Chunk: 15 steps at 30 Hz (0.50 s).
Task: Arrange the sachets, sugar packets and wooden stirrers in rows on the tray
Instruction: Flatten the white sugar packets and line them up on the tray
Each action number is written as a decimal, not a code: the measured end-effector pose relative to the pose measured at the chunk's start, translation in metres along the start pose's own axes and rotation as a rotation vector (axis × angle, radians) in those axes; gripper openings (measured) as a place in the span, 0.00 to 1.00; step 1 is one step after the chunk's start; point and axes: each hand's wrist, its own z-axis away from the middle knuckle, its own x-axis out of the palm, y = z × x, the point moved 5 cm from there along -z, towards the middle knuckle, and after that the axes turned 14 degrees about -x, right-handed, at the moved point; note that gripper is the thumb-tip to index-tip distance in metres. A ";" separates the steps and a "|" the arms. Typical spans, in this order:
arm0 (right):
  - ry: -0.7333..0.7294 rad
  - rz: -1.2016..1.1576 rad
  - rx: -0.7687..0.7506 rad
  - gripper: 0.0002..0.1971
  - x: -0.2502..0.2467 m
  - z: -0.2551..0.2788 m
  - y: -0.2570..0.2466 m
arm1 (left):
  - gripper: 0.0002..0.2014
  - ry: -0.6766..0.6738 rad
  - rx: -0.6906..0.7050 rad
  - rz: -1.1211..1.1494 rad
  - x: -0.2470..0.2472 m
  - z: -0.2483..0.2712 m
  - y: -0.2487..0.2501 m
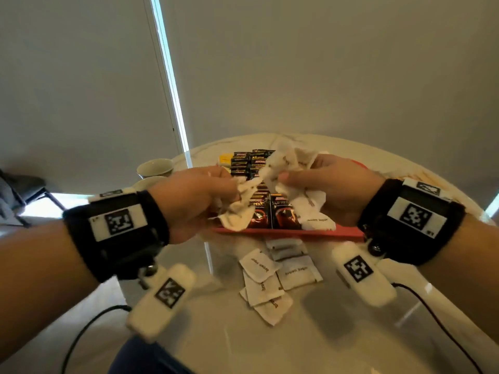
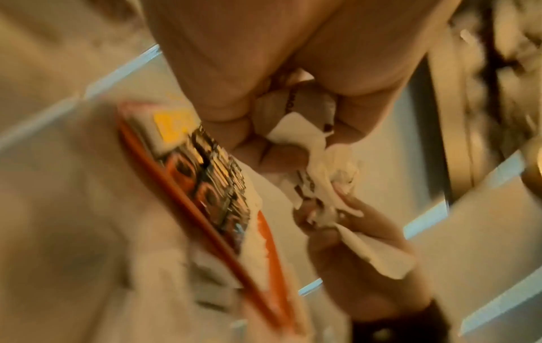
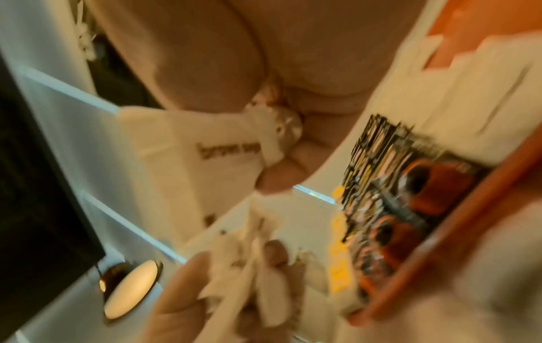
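A bunch of white sugar packets (image 1: 237, 209) was gripped in the curled fingers of the left hand (image 1: 194, 201), and another bunch of packets (image 1: 299, 160) was held in the same way by the right hand (image 1: 337, 187). The two hands were raised close together above the red tray (image 1: 345, 234), their bunches nearly touching over its middle. In the left wrist view the packets (image 2: 299, 132) were seen crumpled between thumb and fingers; in the right wrist view a packet printed "brown sugar" (image 3: 205, 148) was seen hanging from the closed fingers. Below the hands, dark coffee sachets (image 1: 283, 214) were laid in rows on the tray, with yellow sachets (image 1: 225, 159) at its far left corner and one white packet (image 1: 318, 221) lying just right of the dark rows. More packets (image 1: 272, 279) were heaped loosely on the pale round table (image 1: 337, 333), just outside the tray's near edge. Two cups (image 1: 155, 168) were stood at the table's far left. No stirrers could be made out.
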 end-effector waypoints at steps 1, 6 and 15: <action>0.075 -0.064 -0.021 0.14 0.001 -0.006 -0.003 | 0.06 -0.021 -0.042 0.132 0.006 -0.005 -0.001; 0.183 -0.096 -0.115 0.09 0.019 -0.032 -0.009 | 0.24 -0.091 -0.126 0.492 0.039 -0.027 0.002; 0.262 0.213 -0.208 0.12 0.023 -0.047 0.000 | 0.14 -0.193 -0.135 0.597 0.054 -0.040 0.012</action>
